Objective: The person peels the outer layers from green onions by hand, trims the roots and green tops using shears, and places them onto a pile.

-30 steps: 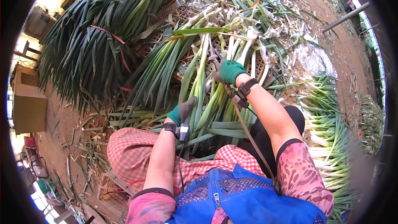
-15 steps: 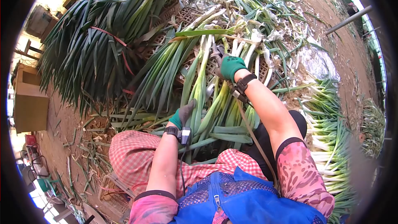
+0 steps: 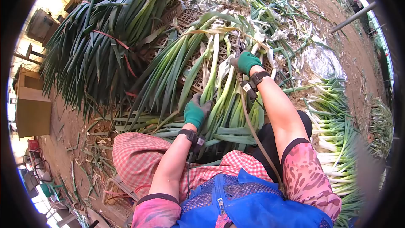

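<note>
My left hand (image 3: 197, 112), in a green glove with dark fingers, is closed around the leafy part of a green onion (image 3: 214, 59). The onion's white end points away from me. In my right hand (image 3: 247, 63), also gloved in green, is a dark air gun (image 3: 238, 47); its tan hose (image 3: 249, 120) runs down to my lap. The fingers wrap its handle, and the nozzle is partly lost among stalks. More green onions (image 3: 168, 65) lie over a brown plastic crate (image 3: 198, 78) beneath my hands.
A big tied bundle of green onions (image 3: 101, 46) stands at the left. Cleaned green onions (image 3: 333, 143) lie in a row to my right. Peeled leaves and scraps (image 3: 270, 4) pile up at the back. A cardboard box (image 3: 33, 109) sits at far left, and a metal pole (image 3: 353, 17) juts in at right.
My left hand has moved up and right along the stalks. My right hand with the air gun has shifted slightly right, away from the onion. The long leaf across the top has changed shape.
</note>
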`<state>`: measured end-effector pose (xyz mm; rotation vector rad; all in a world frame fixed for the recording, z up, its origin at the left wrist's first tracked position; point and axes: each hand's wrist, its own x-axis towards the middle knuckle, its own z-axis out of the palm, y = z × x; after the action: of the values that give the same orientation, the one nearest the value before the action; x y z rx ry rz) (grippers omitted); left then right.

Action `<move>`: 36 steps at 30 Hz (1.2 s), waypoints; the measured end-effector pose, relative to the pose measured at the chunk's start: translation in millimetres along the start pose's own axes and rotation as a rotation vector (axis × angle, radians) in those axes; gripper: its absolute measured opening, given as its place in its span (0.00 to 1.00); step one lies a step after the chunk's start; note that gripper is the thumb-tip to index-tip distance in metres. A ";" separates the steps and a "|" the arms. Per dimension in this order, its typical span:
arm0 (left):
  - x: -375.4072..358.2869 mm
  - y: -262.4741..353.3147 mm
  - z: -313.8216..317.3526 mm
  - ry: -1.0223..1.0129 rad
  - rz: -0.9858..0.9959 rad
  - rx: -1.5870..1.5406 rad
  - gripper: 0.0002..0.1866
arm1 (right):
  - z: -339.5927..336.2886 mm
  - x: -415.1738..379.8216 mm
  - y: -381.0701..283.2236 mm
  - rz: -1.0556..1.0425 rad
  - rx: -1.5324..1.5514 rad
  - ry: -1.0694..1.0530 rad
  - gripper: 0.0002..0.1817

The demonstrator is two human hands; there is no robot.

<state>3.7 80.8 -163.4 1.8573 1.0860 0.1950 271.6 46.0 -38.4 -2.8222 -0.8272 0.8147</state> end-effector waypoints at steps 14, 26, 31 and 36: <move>54.1 16.8 -73.1 0.473 0.129 0.425 0.35 | -0.2 -82.0 -6.3 -0.198 -0.341 -0.240 0.36; 28.9 45.8 -88.1 -0.076 -0.148 0.608 0.13 | 36.0 -84.2 4.5 -0.196 -0.234 -0.140 0.37; -12.8 47.3 -31.6 -0.611 0.140 0.836 0.20 | 23.0 -90.7 6.0 -0.126 -0.007 -0.210 0.35; 4.4 82.6 -88.0 -0.590 0.065 0.728 0.31 | 26.9 -114.2 22.1 -0.205 0.119 -0.120 0.34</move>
<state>8.3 127.4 -52.1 2.3568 0.7129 -0.7651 187.0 -34.3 -12.9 -2.5547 -1.0279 0.9733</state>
